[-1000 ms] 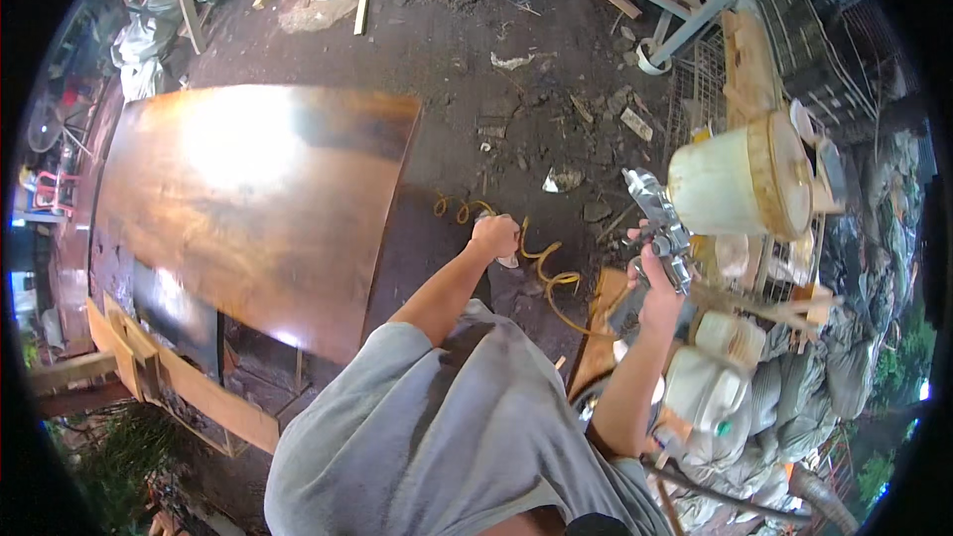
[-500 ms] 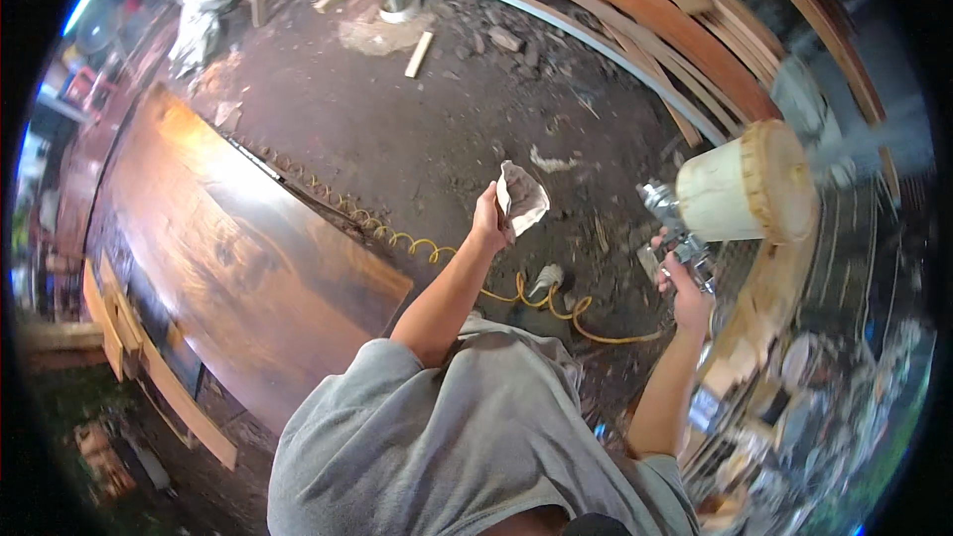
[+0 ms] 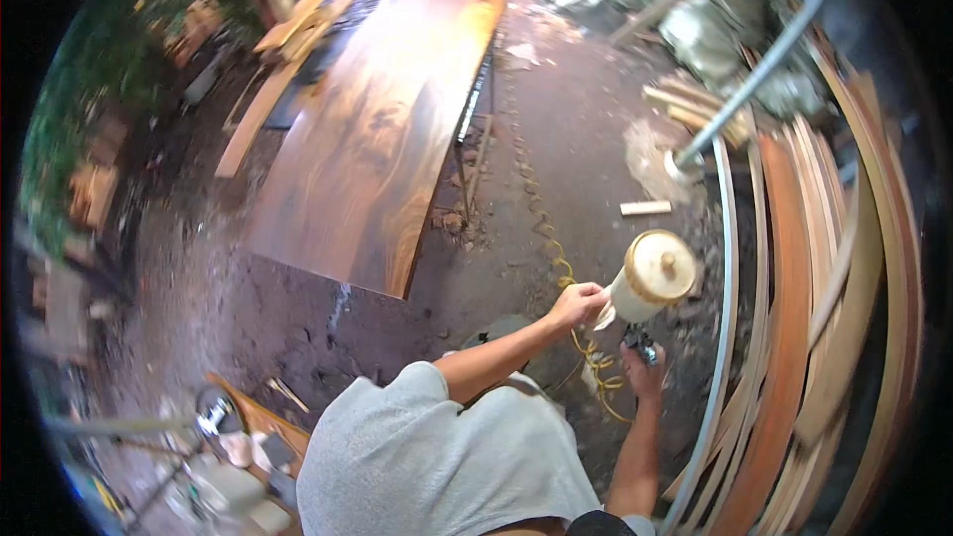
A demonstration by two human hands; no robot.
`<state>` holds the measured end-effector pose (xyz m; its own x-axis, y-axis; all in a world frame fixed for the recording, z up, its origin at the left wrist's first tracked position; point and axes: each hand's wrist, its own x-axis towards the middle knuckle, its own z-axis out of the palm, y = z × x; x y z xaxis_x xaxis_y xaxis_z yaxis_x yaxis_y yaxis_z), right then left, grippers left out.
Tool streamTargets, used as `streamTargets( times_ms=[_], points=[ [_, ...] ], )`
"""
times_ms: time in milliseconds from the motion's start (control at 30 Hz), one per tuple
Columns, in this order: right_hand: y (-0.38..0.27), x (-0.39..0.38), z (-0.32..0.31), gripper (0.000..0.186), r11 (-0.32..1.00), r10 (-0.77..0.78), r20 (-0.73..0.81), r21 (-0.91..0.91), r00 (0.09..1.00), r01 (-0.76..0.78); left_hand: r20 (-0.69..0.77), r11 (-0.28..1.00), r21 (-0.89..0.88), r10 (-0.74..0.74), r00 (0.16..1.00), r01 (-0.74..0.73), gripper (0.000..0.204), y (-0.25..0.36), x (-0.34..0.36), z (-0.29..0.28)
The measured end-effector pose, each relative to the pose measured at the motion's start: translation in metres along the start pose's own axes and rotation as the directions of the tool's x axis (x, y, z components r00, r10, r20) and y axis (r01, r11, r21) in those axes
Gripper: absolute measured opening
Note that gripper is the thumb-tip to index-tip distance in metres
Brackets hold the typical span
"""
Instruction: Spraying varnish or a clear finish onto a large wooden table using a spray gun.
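Head camera: from where I stand, the ground around this person is crowded. The right hand [image 3: 645, 372] has its fingers curled about the grip of a metal spray gun [image 3: 641, 343], with a cream-coloured pot [image 3: 637, 288] tilted above it, its round lid turned up to view. The left hand [image 3: 579, 306] is just beside the pot, fingers pinched together on a crumpled pale cloth [image 3: 605, 317]; whether the cloth touches the pot's side I can't quite tell, as the two overlap and the picture is soft there.

Yellow coiled hose [image 3: 564, 270] trails over the dark dirt floor [image 3: 581, 169], its loops passing below the left hand and close by the gun, right at the person's front. On the right, a grey-blue pipe [image 3: 726, 337] runs lengthwise past the right forearm, and beyond it long planks [image 3: 784, 328] lie side by side, walling off that flank. Farther ahead a slanting post [image 3: 764, 69] rises from a pale round base [image 3: 685, 165], with lumber offcuts and pale sacks [image 3: 730, 35] heaped behind it. A short wooden block [image 3: 645, 207] lies on the dirt ahead of the pot.

Ahead and to the left, well apart from both hands, a large glossy wooden slab [image 3: 387, 129] is raised off the ground, and loose boards [image 3: 263, 109] lean along its far side.
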<state>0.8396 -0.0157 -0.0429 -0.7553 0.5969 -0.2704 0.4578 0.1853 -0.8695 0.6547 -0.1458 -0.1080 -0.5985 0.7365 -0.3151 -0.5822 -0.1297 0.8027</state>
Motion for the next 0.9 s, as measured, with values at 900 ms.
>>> streamTargets(
  times_ms=[900],
  points=[
    [-0.106, 0.519, -0.03, 0.01, 0.914, -0.263, 0.713, -0.032, 0.651, 0.404, -0.493, 0.712, 0.687, 0.309, 0.813, 0.146, 0.033, 0.174, 0.32, -0.031]
  ],
)
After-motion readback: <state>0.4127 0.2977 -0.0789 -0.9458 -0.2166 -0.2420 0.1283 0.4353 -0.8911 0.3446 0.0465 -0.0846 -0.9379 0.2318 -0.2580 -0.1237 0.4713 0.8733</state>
